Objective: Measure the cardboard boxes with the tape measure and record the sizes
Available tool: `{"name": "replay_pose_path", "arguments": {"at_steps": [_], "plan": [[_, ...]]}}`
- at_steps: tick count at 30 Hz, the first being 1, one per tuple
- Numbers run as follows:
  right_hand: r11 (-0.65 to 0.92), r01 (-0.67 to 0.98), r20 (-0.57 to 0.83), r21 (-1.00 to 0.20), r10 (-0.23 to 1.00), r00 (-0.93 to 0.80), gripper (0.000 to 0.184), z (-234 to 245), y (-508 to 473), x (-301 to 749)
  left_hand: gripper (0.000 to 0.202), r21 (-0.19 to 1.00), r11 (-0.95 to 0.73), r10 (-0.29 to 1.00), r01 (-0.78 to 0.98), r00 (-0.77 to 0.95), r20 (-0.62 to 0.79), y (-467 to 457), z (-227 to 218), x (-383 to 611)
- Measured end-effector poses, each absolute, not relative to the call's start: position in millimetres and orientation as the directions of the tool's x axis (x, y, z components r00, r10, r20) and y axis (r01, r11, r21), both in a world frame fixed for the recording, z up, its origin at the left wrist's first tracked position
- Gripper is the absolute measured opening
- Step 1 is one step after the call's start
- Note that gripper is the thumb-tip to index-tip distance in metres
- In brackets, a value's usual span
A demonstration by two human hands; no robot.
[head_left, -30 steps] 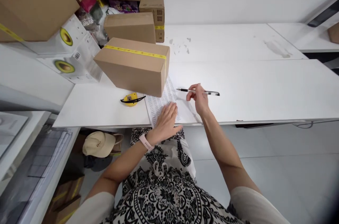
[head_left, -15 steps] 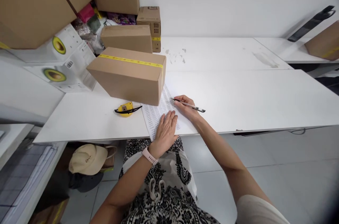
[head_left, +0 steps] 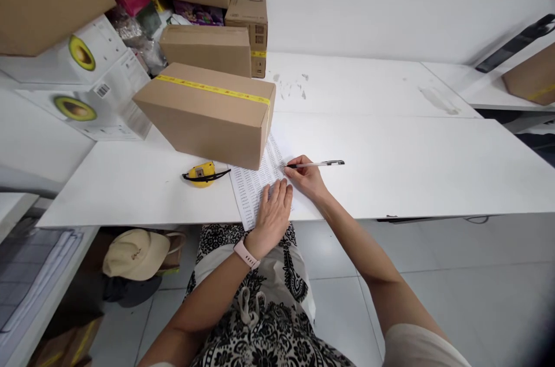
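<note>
A printed sheet of paper (head_left: pixel 254 182) lies at the near edge of the white table (head_left: pixel 390 165), partly under a brown cardboard box (head_left: pixel 203 115) sealed with yellow tape. My left hand (head_left: pixel 273 214) lies flat on the sheet, fingers stretched out, a pink watch on its wrist. My right hand (head_left: pixel 306 177) is closed on a pen (head_left: pixel 318 164), whose tip touches the sheet's right side next to the box.
A yellow tape measure (head_left: pixel 202 173) sits left of the sheet. More cardboard boxes (head_left: pixel 206 49) and white avocado-printed boxes (head_left: pixel 76 84) stand at the back left. A beige cap (head_left: pixel 136 252) rests under the table. Another brown box (head_left: pixel 531 81) sits far right.
My right hand picked the pen up from the table and brought it left onto the sheet. The left hand stayed flat on the paper.
</note>
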State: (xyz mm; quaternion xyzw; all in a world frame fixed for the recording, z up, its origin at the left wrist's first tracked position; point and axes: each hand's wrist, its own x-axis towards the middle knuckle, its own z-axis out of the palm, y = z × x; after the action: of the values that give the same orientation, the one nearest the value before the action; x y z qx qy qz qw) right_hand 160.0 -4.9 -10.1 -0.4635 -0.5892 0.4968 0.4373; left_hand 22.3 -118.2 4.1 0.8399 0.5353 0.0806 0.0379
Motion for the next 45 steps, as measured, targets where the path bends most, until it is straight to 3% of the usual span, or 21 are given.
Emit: {"name": "replay_pose_path", "arguments": {"at_steps": [9, 21, 45], "plan": [[0.142, 0.303, 0.088, -0.942, 0.978, -0.187, 0.020, 4, -10, 162, 0.072, 0.139, -0.435, 0.899, 0.890, 0.421, 0.118, -119, -2, 21], [0.163, 0.290, 0.090, -0.943, 0.964, -0.249, 0.022, -5, -7, 163, 0.067, 0.035, -0.444, 0.889, 0.896, 0.435, 0.142, -119, -3, 21], [0.167, 0.329, 0.085, -0.929, 0.965, -0.250, 0.020, -4, -7, 162, 0.069, 0.033, -0.444, 0.890, 0.896, 0.436, 0.132, -120, -7, 21]]}}
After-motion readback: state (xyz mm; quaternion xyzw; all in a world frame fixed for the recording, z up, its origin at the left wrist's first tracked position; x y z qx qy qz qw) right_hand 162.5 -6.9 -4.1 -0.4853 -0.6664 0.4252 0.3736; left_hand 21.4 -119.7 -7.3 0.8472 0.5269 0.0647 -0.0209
